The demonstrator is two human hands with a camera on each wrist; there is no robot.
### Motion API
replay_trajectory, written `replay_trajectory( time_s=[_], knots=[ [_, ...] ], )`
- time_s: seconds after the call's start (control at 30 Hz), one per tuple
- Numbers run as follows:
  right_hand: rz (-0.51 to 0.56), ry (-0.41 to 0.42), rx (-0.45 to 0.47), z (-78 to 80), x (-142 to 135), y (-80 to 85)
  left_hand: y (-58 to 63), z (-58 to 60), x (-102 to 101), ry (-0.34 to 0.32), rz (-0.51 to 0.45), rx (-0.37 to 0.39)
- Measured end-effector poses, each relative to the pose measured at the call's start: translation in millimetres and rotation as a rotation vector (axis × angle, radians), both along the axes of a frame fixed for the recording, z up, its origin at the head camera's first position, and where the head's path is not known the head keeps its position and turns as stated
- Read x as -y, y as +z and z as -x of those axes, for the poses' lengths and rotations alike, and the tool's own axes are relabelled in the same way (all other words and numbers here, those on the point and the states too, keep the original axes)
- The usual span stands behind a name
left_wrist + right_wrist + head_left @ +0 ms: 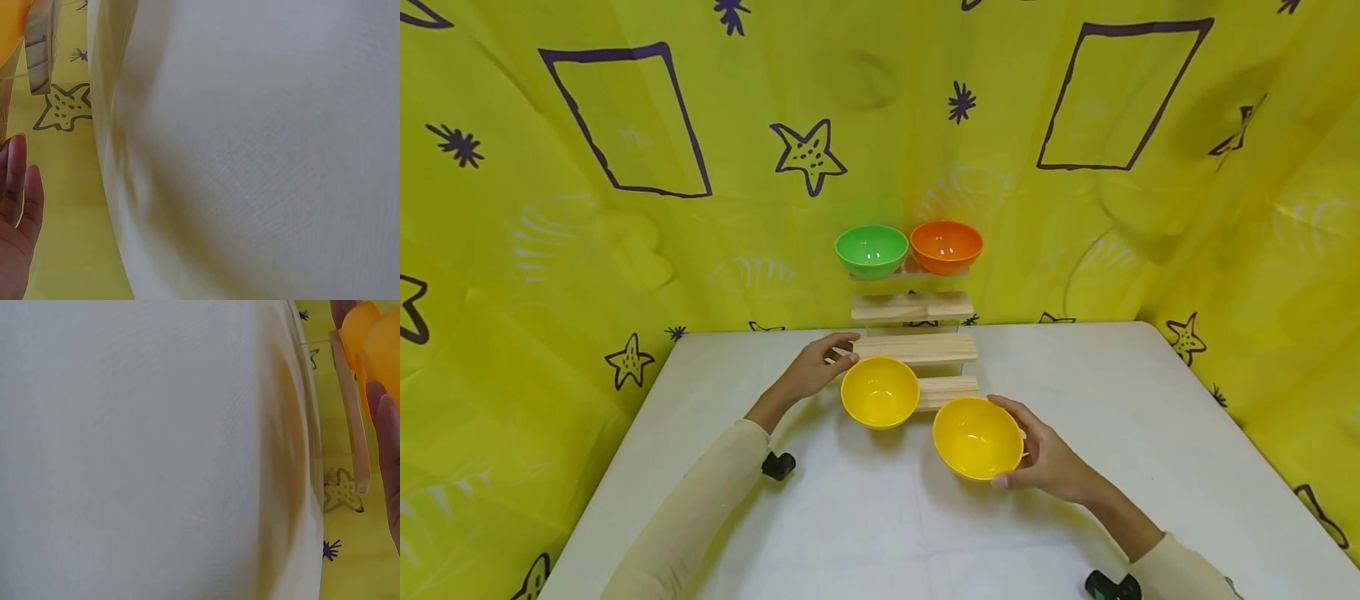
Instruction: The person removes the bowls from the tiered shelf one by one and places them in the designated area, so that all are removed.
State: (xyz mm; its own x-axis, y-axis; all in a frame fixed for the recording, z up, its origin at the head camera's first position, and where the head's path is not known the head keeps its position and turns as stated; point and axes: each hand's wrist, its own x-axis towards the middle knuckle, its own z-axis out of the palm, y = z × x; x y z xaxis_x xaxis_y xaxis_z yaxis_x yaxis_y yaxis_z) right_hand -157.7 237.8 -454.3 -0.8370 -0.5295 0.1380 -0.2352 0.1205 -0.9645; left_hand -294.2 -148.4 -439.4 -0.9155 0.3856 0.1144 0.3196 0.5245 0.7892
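Observation:
In the head view, a yellow bowl stands in front of the left end of the lowest step of a wooden stepped rack. My left hand is just behind and left of that bowl, its fingertips by the left end of a slat and its thumb near the rim. Loosely extended fingers show in the left wrist view. A second yellow bowl is in my right hand, which grips its right side, thumb in front and fingers behind. Whether this bowl touches the table is unclear.
A green bowl and an orange bowl sit side by side on the top step. The rack stands at the back of a white-covered table. Behind it hangs a yellow patterned cloth, which also encloses both sides.

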Motion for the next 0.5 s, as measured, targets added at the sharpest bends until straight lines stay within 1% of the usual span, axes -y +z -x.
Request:
replay_trajectory(
  time_s=[0.13,0.23,0.5],
  knots=[
    [0.052,0.064,0.038,-2.4,5,-1.9,-1.4,1.0,0,-0.001,0.002,0.004],
    [0.071,0.092,0.06,-3.9,8,-2.5,-0.6,0.6,0,-0.003,0.004,0.003],
    [0.052,0.148,0.122,-6.0,13,-2.9,0.2,1.0,0,-0.005,0.017,-0.008]
  ],
)
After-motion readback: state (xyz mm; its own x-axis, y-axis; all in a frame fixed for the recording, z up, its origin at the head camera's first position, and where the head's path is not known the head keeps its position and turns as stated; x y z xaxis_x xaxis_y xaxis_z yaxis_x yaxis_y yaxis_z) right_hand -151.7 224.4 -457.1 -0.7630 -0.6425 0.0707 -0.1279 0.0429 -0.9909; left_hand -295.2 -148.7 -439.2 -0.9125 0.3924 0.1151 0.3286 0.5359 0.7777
